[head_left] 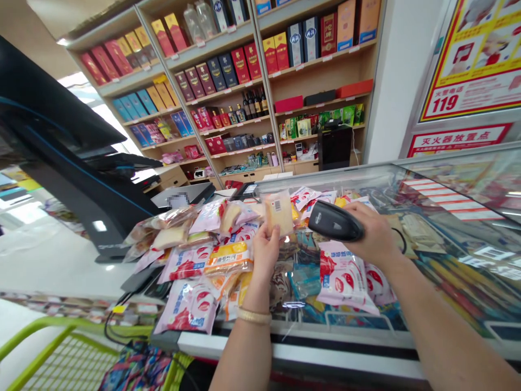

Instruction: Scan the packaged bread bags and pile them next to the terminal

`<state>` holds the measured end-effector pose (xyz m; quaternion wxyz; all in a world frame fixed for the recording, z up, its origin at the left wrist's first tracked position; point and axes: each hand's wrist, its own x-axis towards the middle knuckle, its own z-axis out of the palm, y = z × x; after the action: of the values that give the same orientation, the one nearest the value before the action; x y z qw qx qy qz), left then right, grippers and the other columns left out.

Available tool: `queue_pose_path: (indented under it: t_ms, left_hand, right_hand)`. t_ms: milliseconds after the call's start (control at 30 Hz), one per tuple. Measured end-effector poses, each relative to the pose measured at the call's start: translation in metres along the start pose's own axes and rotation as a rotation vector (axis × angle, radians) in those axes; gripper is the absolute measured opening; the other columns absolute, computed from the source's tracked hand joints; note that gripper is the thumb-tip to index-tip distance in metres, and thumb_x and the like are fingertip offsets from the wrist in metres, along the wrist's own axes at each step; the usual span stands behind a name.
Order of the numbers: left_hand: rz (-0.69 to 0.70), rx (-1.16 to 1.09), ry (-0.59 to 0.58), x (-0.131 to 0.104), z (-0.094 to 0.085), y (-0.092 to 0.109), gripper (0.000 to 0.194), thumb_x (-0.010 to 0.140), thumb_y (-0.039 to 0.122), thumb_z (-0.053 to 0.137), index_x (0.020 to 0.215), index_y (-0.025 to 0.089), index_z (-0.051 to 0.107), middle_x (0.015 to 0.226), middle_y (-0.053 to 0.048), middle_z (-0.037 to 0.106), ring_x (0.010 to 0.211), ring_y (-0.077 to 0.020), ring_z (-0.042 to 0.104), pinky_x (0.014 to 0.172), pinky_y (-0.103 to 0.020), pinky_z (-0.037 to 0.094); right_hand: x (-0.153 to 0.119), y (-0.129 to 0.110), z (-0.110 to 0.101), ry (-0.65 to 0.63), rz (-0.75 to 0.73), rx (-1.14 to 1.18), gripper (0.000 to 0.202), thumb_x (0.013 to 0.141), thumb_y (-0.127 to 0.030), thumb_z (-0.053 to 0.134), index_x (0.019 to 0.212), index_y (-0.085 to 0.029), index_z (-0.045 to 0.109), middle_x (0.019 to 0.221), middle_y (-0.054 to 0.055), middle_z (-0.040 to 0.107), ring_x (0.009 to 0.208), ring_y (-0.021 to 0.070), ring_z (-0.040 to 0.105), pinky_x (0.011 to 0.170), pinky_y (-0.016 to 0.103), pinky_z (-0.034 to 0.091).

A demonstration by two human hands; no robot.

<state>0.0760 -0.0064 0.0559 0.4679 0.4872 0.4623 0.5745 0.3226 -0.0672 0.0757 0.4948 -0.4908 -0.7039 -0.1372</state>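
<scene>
My left hand [266,247], with a bracelet at the wrist, pinches a clear-wrapped bread packet [279,213] whose barcode label faces me. Just right of it, my right hand [373,234] grips a black barcode scanner [336,221], its head pointing left toward the packet. Left of my left hand lies a heap of packaged bread, with a pink-and-white packet [193,305] at the front and an orange-and-white packet [228,257] above it. Under the scanner, another pink packet [344,278] rests on the glass top of the freezer [293,326].
A black checkout terminal [81,163] stands at the left on a white counter [81,271]. A green shopping cart [52,347] is at the lower left, near dark cables. Shelves [220,89] of boxed goods and bottles line the back. Red-and-white signs [468,65] hang at the right.
</scene>
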Motion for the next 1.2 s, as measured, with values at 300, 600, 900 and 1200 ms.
queue_pose_path:
  t_ms: [300, 600, 900, 1200]
  left_hand:
    - [0.021, 0.087, -0.017, -0.002, 0.004, 0.001, 0.022, 0.087, 0.024, 0.066, 0.107, 0.017, 0.072, 0.1, -0.004, 0.08, 0.086, -0.0191, 0.076, 0.072, -0.032, 0.065]
    - [-0.007, 0.122, -0.018, -0.002, 0.009, 0.0, 0.018, 0.09, 0.021, 0.062, 0.104, 0.016, 0.072, 0.096, -0.005, 0.079, 0.082, -0.0193, 0.075, 0.068, -0.029, 0.063]
    - [0.536, 0.756, 0.044, -0.034, -0.05, 0.048, 0.039, 0.095, 0.028, 0.057, 0.131, 0.018, 0.07, 0.119, -0.01, 0.08, 0.107, -0.025, 0.076, 0.096, -0.036, 0.06]
    - [0.536, 1.299, -0.012, -0.033, -0.177, 0.049, 0.055, 0.088, 0.013, 0.043, 0.134, 0.02, 0.072, 0.146, -0.012, 0.068, 0.133, -0.0288, 0.066, 0.114, -0.047, 0.055]
  right_hand:
    - [0.001, 0.0, 0.0, -0.077, 0.034, 0.035, 0.023, 0.075, -0.03, 0.068, 0.097, -0.023, 0.072, 0.098, 0.008, 0.072, 0.089, 0.0244, 0.071, 0.078, 0.035, 0.058]
    - [0.002, -0.002, -0.001, -0.059, 0.014, 0.004, 0.014, 0.077, -0.029, 0.067, 0.089, -0.024, 0.069, 0.094, 0.006, 0.072, 0.081, 0.0208, 0.07, 0.067, 0.031, 0.054]
    - [-0.002, 0.009, 0.004, 0.014, 0.008, -0.029, 0.019, 0.078, -0.035, 0.07, 0.093, -0.024, 0.07, 0.095, 0.007, 0.074, 0.083, 0.0244, 0.072, 0.069, 0.035, 0.054]
    - [-0.003, 0.011, 0.005, 0.086, 0.006, -0.008, 0.021, 0.077, -0.031, 0.074, 0.097, -0.024, 0.069, 0.094, 0.006, 0.073, 0.084, 0.0244, 0.071, 0.068, 0.034, 0.055]
